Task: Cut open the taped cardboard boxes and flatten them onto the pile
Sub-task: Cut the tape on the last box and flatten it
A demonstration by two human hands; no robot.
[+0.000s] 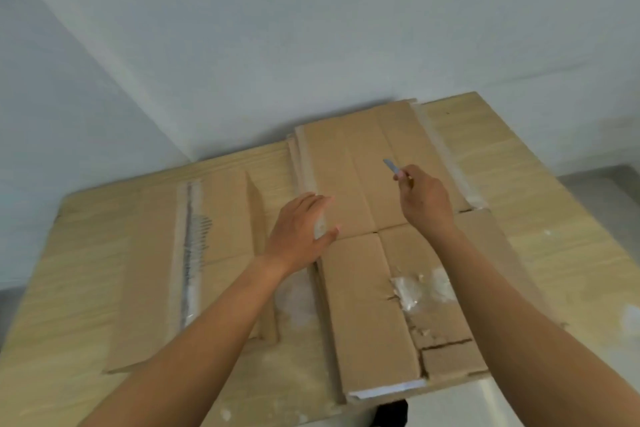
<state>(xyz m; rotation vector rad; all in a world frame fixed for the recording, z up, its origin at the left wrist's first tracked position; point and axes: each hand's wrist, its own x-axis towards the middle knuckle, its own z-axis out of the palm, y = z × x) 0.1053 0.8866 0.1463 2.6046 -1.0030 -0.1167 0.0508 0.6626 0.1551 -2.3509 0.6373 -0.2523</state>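
The right hand (427,204) has its grip pinched on a small blade (391,166), raised above the flattened box (363,288); the left hand (299,236) lies on that box, grip apart, fingers straight; another flattened sheet (156,270) lies just left; both rest on the wooden desk (554,184).

No legible text; only blurred dark marks (198,236) on the left flattened cardboard (152,253)
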